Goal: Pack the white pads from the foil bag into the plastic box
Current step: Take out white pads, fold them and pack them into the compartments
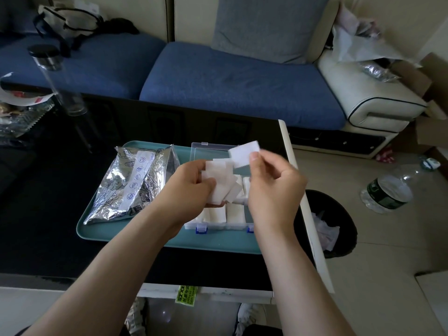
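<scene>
Foil bag (131,185): we get crinkled silver foil, bright and shiny, a matt white strip down it.
White pads (221,183): soft, matt, fibrous, cloth-like to our eyes.
Plastic box (211,151): clear hard plastic, smooth and glossy; clasps (201,229) in blue plastic.
Tray (218,243): teal, smooth, a dull satin sheen.
Table (48,202): black top, mirror-glossy, we catch reflections in it.
Sofa cushion (230,88): blue woven cloth, matt, slightly rough.
Sofa arm (358,93): white, smooth, leather-like, softly shiny.
Bottle (388,192): clear crumpled plastic, glossy.

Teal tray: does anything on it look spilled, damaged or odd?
Nothing is spilled. The foil bag lies crumpled on the teal tray. The left hand holds an uneven, fanned bunch of white pads; the right hand pinches a single pad.
</scene>
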Tool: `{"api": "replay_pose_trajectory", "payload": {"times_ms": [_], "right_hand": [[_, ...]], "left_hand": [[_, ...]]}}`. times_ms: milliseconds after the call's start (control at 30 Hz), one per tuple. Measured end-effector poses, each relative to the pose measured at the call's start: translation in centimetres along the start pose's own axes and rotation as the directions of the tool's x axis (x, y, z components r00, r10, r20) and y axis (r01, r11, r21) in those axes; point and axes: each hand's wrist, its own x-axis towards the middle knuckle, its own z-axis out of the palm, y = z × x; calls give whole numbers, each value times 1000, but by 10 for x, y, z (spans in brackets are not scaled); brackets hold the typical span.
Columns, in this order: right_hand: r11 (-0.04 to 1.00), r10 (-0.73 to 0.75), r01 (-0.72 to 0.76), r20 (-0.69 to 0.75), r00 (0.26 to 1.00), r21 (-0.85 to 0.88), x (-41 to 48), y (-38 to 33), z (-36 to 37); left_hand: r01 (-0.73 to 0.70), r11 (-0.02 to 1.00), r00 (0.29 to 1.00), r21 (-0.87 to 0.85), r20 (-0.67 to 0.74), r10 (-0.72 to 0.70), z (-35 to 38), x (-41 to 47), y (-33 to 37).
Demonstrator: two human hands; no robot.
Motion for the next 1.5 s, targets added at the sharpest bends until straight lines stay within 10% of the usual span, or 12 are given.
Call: {"api": "replay_pose_trajectory", "payload": {"times_ms": [300,633,933,1500], "right_hand": [[965,-114,209,466,877,-158,2,0,-6],[914,-60,174,302,951,-366,0,3,-6],[982,127,-41,487,864,-183,0,-1,-8],[976,216,-185,375,902,-116,-3,-15,-19]], "left_hand": [[108,974,994,-199,13,-108,3,-3,7],[-16,985,992,-170,124,37,5,-1,6],[1,976,999,-218,-33,-9,-2,6,-1],[-30,985,991,-172,-131,7,-6,4,-5]]}}
